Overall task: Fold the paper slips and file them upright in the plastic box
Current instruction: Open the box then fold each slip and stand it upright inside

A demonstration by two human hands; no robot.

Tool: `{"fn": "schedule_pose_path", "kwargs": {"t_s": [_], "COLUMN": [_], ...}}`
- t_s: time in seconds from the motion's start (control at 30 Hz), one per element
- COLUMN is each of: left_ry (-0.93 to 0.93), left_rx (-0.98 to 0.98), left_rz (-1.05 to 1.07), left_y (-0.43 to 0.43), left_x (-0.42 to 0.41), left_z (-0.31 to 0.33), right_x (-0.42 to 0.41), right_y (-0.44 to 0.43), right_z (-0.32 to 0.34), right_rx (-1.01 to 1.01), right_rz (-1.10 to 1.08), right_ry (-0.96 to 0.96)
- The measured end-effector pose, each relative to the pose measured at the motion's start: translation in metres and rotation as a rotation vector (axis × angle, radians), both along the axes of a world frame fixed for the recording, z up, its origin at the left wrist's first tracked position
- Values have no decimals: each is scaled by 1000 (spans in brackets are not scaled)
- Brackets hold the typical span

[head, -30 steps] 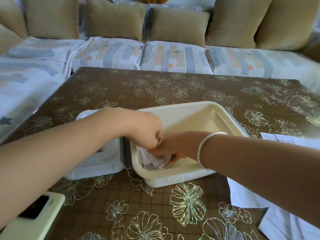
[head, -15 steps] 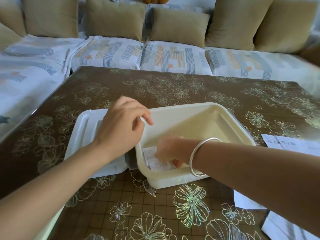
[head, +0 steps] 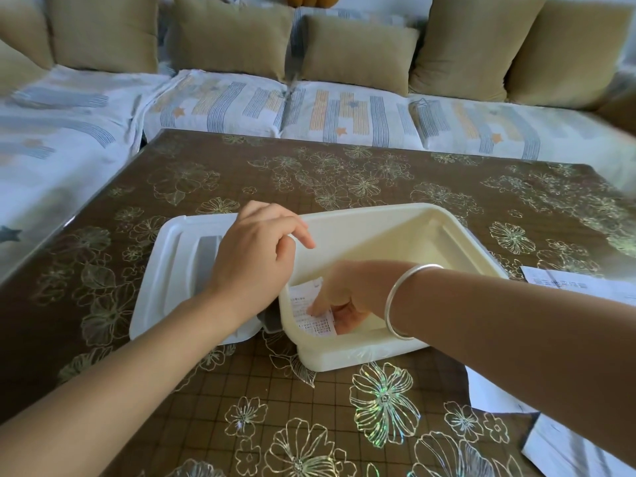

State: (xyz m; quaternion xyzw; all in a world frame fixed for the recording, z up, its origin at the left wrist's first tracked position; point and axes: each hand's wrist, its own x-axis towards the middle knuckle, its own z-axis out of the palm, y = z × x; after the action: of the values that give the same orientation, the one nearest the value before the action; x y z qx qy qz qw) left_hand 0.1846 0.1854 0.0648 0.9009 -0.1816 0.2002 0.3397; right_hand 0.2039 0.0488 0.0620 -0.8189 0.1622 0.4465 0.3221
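Note:
A cream plastic box stands open on the brown flowered table. Folded printed paper slips stand against its near left wall. My right hand, with a silver bangle on the wrist, reaches down into the box and its fingers press on the slips. My left hand hovers over the box's left rim with loosely curled fingers and holds nothing. More white paper lies on the table to the right of the box.
The box's white lid lies flat to its left, touching it. More loose sheets lie at the table's near right corner. A sofa with striped covers and tan cushions runs along the table's far and left sides.
My left hand has lifted out of the box and opened above the left rim. My right hand stays inside on the slips, which now stand more upright.

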Motion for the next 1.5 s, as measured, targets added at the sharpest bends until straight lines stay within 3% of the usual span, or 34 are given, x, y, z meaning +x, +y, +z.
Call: {"fn": "schedule_pose_path", "kwargs": {"t_s": [0.1,0.23,0.3,0.43,0.5,0.6,0.73,1.07,1.5], "left_ry": [1,13,11,8,6,4,17,26,35], "left_rx": [13,24,22,26,29,38,54,56,61], "left_rz": [-1,3,-3,-11,-14,-15,-13,-13,-13], "left_y": [1,1,1,2,3,2,3,2,4], "left_x": [1,1,1,2,2,3,3,2,1], "left_z": [0,0,0,-1,-1,-1,-1,2,3], "right_x": [-3,-1,-1,-3,-3,-4,-6,5,8], "right_y": [3,4,1,-14,-19,-21,-24,-18,-22], "right_z": [10,7,8,14,18,21,21,9,3], "right_rx": [-92,-31,-83,-249,-415,-604,-717,-521,-565], "right_rz": [184,72,142,366,489,799,1237,1043,1193], "right_ry": [-69,-53,-122,-369,-614,-980,-1215,-1092,-1166]}}
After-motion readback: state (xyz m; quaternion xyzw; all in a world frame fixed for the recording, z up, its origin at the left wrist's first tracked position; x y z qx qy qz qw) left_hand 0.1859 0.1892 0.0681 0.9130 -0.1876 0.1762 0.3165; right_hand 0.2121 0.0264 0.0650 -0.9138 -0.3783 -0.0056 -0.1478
